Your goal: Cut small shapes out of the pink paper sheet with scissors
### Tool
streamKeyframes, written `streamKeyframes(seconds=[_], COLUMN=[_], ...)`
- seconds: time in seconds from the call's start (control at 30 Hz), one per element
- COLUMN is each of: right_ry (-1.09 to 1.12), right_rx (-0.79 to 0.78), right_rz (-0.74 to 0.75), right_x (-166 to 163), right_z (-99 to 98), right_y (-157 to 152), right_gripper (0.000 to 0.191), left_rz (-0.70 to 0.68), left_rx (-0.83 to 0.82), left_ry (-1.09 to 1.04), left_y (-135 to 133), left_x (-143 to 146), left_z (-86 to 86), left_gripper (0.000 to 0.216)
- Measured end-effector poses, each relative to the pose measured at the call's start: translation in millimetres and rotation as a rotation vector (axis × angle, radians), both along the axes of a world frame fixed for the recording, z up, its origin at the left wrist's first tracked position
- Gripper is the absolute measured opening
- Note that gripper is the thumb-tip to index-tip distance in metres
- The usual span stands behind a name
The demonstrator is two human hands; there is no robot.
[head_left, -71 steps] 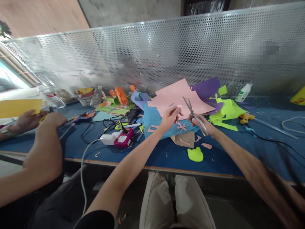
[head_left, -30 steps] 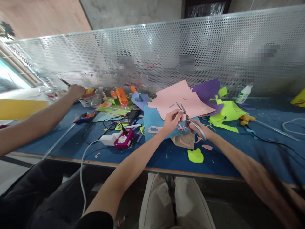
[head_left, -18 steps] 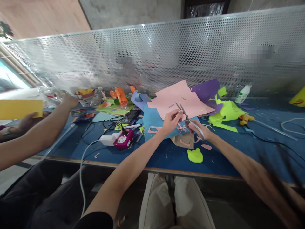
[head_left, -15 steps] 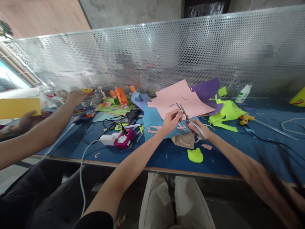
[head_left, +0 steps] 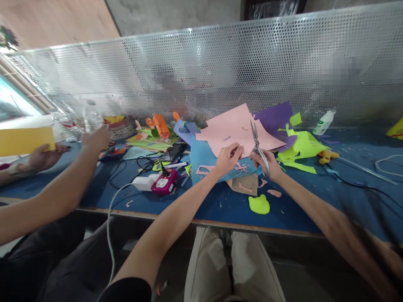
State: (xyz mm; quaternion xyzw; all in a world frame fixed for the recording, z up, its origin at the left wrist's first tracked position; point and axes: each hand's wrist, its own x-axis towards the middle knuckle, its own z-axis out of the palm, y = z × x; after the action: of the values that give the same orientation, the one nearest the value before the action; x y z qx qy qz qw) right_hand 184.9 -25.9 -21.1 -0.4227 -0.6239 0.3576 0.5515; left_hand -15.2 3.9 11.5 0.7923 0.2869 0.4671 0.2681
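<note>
My right hand is closed round the handles of the metal scissors, whose blades point up and away over the pink paper. Just left of it, my left hand is pinched, thumb against fingers; whatever lies between the fingertips is too small to make out. Both hands are above a large pink sheet and a blue sheet under it. Pink offcuts, one with a cut-out hole, lie on the blue sheet. Nearer me is a lime-green cat-head-shaped piece.
On the left, a co-worker's hand grips a clear plastic bottle; the other holds yellow card. A magenta power adapter with cables sits left of my arm. Purple and lime-green paper and a white bottle lie right.
My right hand has drawn the scissors right, away from my left hand, and the blades stand more upright. The co-worker's hand has moved nearer and lifted the clear bottle.
</note>
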Motion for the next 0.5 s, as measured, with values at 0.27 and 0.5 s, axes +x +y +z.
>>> streamKeyframes(seconds=[0.27, 0.5], right_ry=[0.146, 0.139], right_rx=[0.005, -0.042], right_rz=[-0.034, -0.071], right_x=[-3, -3], right_z=[12.0, 14.2], right_y=[-5, -5], right_gripper=[0.043, 0.051], left_rz=[-0.012, -0.093], left_rx=[0.024, -0.008], left_ry=[0.259, 0.231], left_y=[-3, -1], left_x=[1, 1], left_z=[1.3, -2.0], left_gripper=[0.039, 0.040])
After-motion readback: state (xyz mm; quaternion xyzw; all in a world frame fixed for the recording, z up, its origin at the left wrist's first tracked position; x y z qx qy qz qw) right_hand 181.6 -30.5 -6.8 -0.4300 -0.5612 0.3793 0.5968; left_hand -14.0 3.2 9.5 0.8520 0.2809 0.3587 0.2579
